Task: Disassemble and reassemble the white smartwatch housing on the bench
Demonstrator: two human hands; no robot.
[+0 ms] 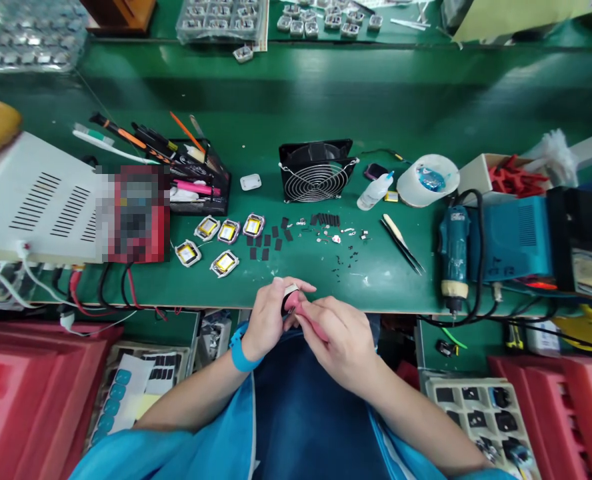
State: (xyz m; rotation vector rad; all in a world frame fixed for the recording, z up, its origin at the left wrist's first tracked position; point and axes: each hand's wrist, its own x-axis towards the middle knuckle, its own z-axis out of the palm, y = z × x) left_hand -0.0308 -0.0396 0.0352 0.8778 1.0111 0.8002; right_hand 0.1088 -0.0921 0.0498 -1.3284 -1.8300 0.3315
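Note:
In front of my chest, above the table's front edge, my left hand (265, 321) is closed around a small pink watch (291, 301) with a dark face and a pale rim. My right hand (345, 341) pinches the watch's pink strap between thumb and fingers. Both hands touch the watch, and the fingers cover much of it. Beyond them on the green table lie several open watch cases (225, 263) with yellow-edged batteries inside. Small black rectangular pads (265, 255) and tiny loose parts (336, 239) are scattered to their right.
A black fan (317, 172) stands at the middle back. Tweezers (401, 243), a squeeze bottle (375, 191) and a white tub (416, 190) are on the right, with an electric screwdriver (455, 257) beyond. A red meter (143, 213) and a tool holder (216, 177) stand left.

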